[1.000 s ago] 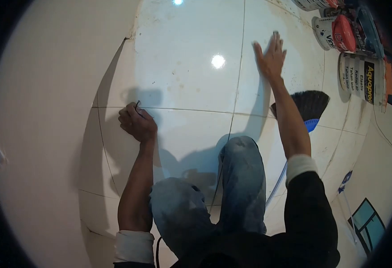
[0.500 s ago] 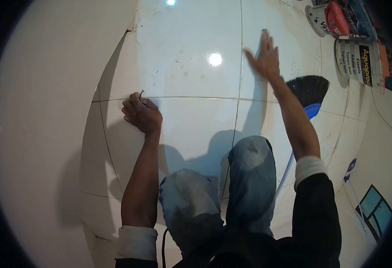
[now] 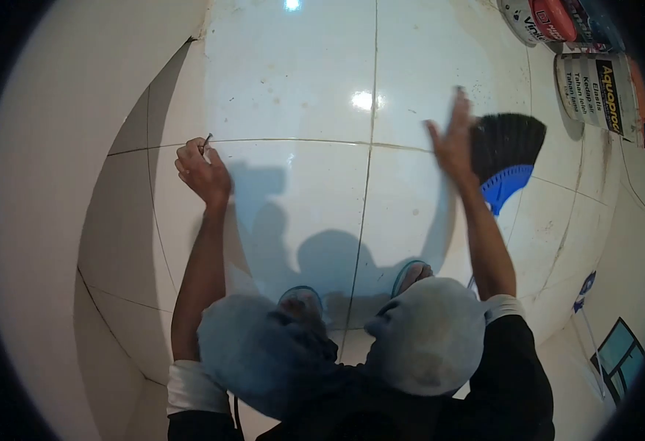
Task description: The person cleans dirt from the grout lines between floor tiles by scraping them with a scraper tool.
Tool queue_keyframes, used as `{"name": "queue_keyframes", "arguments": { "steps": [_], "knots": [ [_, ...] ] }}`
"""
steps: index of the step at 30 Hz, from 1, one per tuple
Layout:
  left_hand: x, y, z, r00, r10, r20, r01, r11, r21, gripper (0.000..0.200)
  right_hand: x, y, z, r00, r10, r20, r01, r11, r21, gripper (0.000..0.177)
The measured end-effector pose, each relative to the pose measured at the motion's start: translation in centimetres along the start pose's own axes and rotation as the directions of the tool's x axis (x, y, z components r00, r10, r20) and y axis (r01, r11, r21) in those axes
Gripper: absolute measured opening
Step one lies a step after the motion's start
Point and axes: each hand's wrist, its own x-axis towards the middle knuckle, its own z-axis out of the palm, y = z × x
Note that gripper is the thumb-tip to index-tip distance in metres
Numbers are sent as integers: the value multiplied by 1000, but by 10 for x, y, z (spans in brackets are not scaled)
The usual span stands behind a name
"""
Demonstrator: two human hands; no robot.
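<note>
My left hand (image 3: 205,173) is closed, low over the white floor tiles (image 3: 304,191) near the wall side. From between its thumb and fingers sticks a thin dark nail-like piece (image 3: 208,139), pointing up beside a grout line; its lower part is hidden in the grip. Out to the right, my right hand (image 3: 455,147) is open and flat, thumb spread from the fingers, with nothing in it. Right beside it lies a broom (image 3: 507,180) with black bristles and a blue head, partly hidden behind my forearm.
A pale wall (image 3: 39,184) rises along the left. Paint buckets (image 3: 583,88) stand at the upper right, with a red container (image 3: 554,18) among them. My bent knees (image 3: 429,338) are close below, above sandalled feet (image 3: 413,275). Farther right is a blue-headed pole (image 3: 584,292).
The view has shifted, and my knees are spread wider with my feet showing. My right hand has come down beside the broom head. My left hand still grips the nail-like piece.
</note>
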Motion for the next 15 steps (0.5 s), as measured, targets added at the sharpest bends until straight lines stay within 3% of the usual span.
{"name": "queue_keyframes", "arguments": {
  "steps": [1,3,4,5,6,7,8,9,10,11,12,14,15],
  "knots": [
    [2,-12,-5,996,59,62,-50,988,-146,20,-4,48,-5,998,43,-39,-49,988,-145,100],
    [-5,-25,-20,988,116,105,-66,918,-391,11,-17,102,-37,995,81,-53,-90,978,-187,93],
    [-12,-30,-33,990,101,93,-59,924,-378,11,-24,127,-46,984,138,-109,-151,981,-122,93],
    [-21,-37,-48,958,-42,285,204,795,-571,12,-31,128,-47,973,203,-108,-222,953,-207,94],
    [-34,-39,-64,865,-122,487,461,578,-673,15,-38,129,-49,957,269,-112,-291,912,-291,96],
    [-61,-32,-72,882,-143,448,442,577,-687,16,-51,114,-34,983,160,-93,-179,949,-258,96],
    [-85,-5,-96,823,-191,534,506,674,-539,18,-63,79,-13,995,47,-87,-66,972,-225,97],
    [-120,-16,-78,859,-21,511,447,515,-731,19,-69,20,-8,999,-22,26,26,988,-153,99],
    [-140,-8,-82,823,127,553,383,595,-707,16,-73,-33,-9,986,-94,137,104,992,-70,102],
    [-155,5,-90,721,130,680,486,606,-630,12,-64,-49,-5,975,-165,151,177,982,-68,105],
    [-159,37,-112,638,131,759,495,684,-535,7,-48,-55,2,958,-235,166,249,966,-68,108],
    [-173,56,-130,525,238,817,492,699,-519,5,-18,-63,15,977,-178,116,187,979,-78,109],
    [-182,57,-140,524,225,822,492,707,-508,5,-14,-71,19,989,-133,60,138,986,-96,111]
  ]
}}
